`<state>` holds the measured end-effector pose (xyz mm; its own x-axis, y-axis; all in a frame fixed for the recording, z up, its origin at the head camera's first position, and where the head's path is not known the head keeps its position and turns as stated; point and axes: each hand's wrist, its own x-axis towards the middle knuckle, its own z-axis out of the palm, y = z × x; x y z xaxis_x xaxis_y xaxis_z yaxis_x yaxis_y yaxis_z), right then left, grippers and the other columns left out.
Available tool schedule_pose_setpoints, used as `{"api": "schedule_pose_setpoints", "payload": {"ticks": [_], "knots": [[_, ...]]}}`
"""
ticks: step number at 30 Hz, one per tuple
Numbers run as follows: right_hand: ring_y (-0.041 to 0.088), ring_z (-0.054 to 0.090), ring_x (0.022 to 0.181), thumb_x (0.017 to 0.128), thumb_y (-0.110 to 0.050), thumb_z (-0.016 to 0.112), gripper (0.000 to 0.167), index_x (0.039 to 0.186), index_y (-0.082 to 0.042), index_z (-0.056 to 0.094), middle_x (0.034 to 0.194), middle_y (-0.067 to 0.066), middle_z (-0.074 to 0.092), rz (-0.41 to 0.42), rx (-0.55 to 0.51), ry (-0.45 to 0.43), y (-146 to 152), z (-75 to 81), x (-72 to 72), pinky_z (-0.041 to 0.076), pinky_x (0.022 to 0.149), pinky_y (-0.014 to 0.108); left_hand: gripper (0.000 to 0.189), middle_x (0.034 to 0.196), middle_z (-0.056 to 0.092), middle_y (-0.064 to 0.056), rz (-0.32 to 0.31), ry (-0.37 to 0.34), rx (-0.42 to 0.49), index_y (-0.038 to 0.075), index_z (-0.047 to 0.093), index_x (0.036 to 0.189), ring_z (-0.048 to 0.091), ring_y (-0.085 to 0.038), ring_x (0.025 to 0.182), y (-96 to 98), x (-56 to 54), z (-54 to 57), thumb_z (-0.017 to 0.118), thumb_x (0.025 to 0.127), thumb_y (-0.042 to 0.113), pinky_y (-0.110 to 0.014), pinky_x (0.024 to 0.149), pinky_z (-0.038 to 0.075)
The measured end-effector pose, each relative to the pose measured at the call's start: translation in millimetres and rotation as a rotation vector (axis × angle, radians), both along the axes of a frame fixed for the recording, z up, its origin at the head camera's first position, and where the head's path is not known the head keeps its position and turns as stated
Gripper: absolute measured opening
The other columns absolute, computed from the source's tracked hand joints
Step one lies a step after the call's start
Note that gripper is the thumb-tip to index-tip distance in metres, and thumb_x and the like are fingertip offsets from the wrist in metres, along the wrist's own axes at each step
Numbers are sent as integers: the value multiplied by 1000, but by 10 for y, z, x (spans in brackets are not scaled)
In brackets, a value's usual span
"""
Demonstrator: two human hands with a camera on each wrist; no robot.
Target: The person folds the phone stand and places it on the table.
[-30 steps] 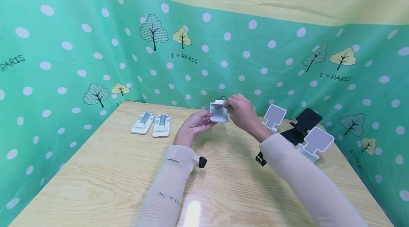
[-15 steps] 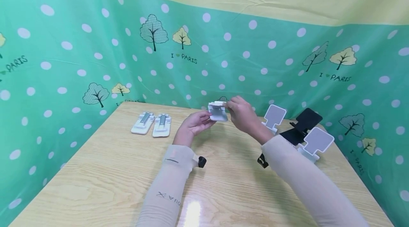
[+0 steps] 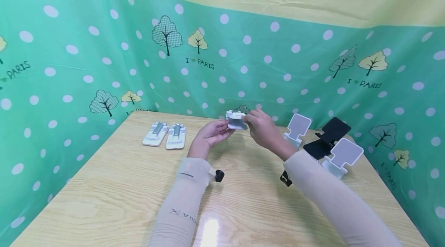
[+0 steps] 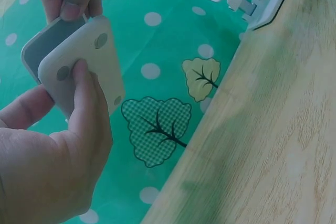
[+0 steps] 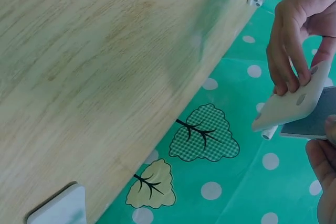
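A white folding phone stand (image 3: 237,125) with a grey pad is held up near the table's far edge, between both hands. My left hand (image 3: 213,134) grips its base from the left; in the left wrist view, the fingers (image 4: 84,95) lie against the white underside with its round grey feet. My right hand (image 3: 263,128) pinches the edge of the stand's grey-padded plate (image 4: 52,40) from the right. The plate leans at a narrow angle over the base (image 5: 294,100). Part of the hinge is hidden behind the hands.
Two folded white phone stands (image 3: 155,133) lie at the table's back left. At the right stand two unfolded white stands (image 3: 347,153) and a black one (image 3: 334,131). A green dotted curtain (image 3: 243,61) hangs behind the wooden table (image 3: 114,185).
The held stand has tipped, so its inner grey face looks shorter in the head view. It has shifted slightly left, and my right hand has come slightly lower with it.
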<state>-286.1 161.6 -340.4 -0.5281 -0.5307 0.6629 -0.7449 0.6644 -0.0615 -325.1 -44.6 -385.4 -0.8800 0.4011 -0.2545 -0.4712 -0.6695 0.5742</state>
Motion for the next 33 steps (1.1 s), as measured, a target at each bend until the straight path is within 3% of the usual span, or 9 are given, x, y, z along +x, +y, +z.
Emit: {"api": "schedule_pose_setpoints", "payload": {"ticks": [7, 14, 26, 33], "knots": [[28, 64, 85, 82, 13, 72, 17, 94, 1, 75, 93, 12, 73, 1, 28, 22, 0, -51, 16, 58, 72, 37, 41, 148, 49, -24, 55, -53, 41, -3, 47, 143, 49, -34, 138, 0, -6, 1, 55, 104, 8, -44, 114, 45], [26, 61, 89, 87, 8, 72, 16, 99, -2, 74, 101, 10, 72, -14, 115, -3, -18, -100, 48, 57, 75, 32, 47, 148, 50, -23, 43, -55, 8, -4, 46, 147, 50, -33, 137, 1, -15, 1, 57, 105, 14, -43, 114, 45], [26, 60, 88, 84, 14, 69, 26, 103, -3, 76, 101, 10, 73, 11, 159, 20, -8, -177, 32, 55, 74, 32, 28, 149, 49, -23, 55, -56, -22, -1, 52, 129, 51, -32, 136, 3, -9, -34, 56, 101, 0, -43, 113, 46], [27, 63, 90, 83, 15, 68, 28, 105, -1, 77, 101, 12, 73, 46, 153, 35, -5, -202, 28, 58, 77, 34, 28, 151, 47, -22, 49, -65, -13, -1, 50, 129, 48, -32, 138, -9, -24, -46, 53, 101, -2, -43, 116, 42]]}}
